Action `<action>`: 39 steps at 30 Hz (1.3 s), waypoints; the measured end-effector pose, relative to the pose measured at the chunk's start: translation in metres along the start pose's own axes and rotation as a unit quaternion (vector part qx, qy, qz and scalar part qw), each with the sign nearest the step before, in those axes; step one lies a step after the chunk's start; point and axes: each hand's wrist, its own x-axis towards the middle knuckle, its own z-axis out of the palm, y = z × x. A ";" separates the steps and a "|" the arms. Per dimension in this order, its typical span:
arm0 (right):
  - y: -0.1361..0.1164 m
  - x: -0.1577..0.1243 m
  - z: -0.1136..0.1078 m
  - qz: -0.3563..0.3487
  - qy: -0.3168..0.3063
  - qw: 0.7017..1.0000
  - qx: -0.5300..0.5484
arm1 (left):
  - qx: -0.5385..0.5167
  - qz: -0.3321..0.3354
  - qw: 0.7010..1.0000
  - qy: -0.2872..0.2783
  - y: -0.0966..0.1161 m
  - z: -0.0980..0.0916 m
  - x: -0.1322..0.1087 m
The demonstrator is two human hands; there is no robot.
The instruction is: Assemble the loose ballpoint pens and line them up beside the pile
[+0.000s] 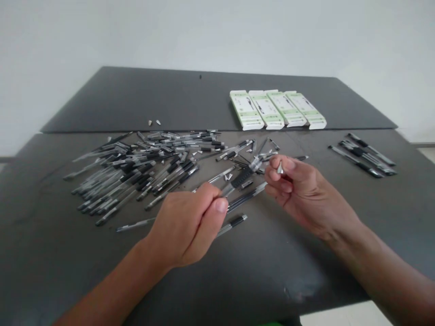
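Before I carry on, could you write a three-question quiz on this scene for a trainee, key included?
1. Which hand pinches the small silvery cone?
2. True or false: the green-and-white cartons stand upright, one behind another.
3. What does the left hand hold? A: a carton. B: a pen barrel with a black grip. C: nothing.

Key: 1. The right hand. 2. False; they lie flat, side by side. 3. B.

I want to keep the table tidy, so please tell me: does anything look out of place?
Yes: two small cone-like pieces lie on the far dark panel, away from the pen pile, and one tiny dark bit lies alone near its back edge.
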 end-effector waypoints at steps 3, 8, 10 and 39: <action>0.006 -0.005 0.007 0.017 0.029 0.995 0.089 | 0.004 0.037 0.999 -0.029 0.004 0.006 -0.003; 0.004 -0.012 0.016 0.050 0.046 0.977 0.204 | 0.022 0.048 0.996 -0.069 0.008 0.011 -0.004; 0.004 -0.017 0.019 0.052 0.041 0.971 0.230 | 0.020 0.044 0.996 -0.076 0.010 0.012 -0.005; 0.014 -0.027 0.023 -0.118 0.114 0.985 0.043 | -0.047 0.003 0.995 -0.088 0.016 0.025 -0.013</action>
